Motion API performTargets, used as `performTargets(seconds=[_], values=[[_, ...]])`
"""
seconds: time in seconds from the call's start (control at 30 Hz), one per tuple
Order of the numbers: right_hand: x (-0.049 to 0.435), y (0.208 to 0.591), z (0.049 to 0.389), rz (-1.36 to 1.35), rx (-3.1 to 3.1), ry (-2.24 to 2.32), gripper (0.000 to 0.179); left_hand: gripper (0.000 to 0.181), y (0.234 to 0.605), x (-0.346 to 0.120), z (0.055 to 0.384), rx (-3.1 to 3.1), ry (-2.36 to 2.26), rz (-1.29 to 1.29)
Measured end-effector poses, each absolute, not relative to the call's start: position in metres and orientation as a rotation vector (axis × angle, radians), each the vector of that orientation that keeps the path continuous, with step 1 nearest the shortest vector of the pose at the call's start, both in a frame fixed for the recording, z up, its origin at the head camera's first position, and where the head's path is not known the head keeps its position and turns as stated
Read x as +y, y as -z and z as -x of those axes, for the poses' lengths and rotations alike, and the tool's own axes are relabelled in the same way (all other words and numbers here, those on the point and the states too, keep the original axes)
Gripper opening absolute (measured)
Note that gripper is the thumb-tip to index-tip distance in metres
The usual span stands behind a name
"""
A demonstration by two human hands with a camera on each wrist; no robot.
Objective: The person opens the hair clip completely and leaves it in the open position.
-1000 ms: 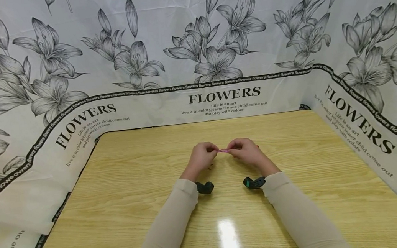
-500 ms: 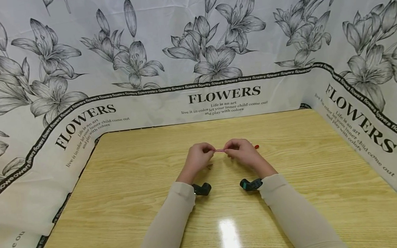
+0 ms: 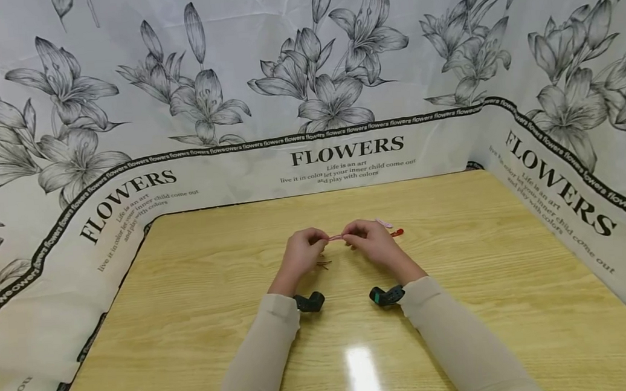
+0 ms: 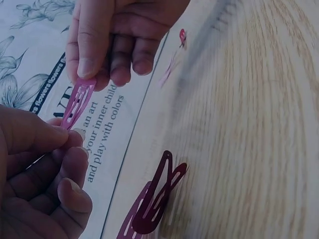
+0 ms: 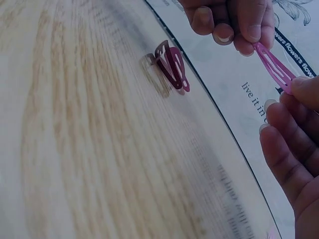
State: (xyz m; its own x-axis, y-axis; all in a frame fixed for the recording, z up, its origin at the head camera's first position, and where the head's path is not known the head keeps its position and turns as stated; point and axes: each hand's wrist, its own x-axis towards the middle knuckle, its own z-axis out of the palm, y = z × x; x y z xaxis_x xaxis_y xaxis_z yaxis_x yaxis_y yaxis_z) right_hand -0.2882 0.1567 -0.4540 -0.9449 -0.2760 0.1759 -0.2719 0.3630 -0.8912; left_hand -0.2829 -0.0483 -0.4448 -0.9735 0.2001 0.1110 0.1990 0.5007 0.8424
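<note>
A pink snap hair clip is held in the air between my two hands. My left hand pinches one end between thumb and forefinger. At the other end, my right hand pinches it the same way. Its slotted frame shows in both wrist views; whether it is snapped flat I cannot tell. On the table beside my left hand lies a small pile of hair clips, with a dark red clip on top and a pink one at its side. Beyond my right hand lie a red clip and a pale pink clip.
The wood-grain table stretches around both hands. White cloth printed with flowers and lettering stands along its back and sides. Black wrist devices sit below the hands, and light glares off the table near the front.
Both hands have drifted left together with the pink hair clip still pinched between them. The red and pale pink clips past the right hand have come into fuller view.
</note>
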Motion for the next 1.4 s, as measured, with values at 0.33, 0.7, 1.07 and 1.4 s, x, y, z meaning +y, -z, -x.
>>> performTargets(seconds=[0.33, 0.7, 1.07, 1.4], values=[[0.15, 0.45, 0.282, 0.506, 2.635, 1.679, 0.017, 0.015, 0.441, -0.055, 0.281, 2.636, -1.582, -0.381], [0.146, 0.449, 0.279, 0.49, 2.641, 1.67, 0.013, 0.014, 0.442, -0.059, 0.283, 2.583, -1.615, -0.391], [0.143, 0.45, 0.279, 0.531, 2.664, 1.634, 0.011, 0.016, 0.443, -0.062, 0.285, 2.544, -1.599, -0.408], [0.141, 0.449, 0.277, 0.553, 2.689, 1.638, 0.009, 0.018, 0.441, -0.063, 0.285, 2.557, -1.573, -0.444]])
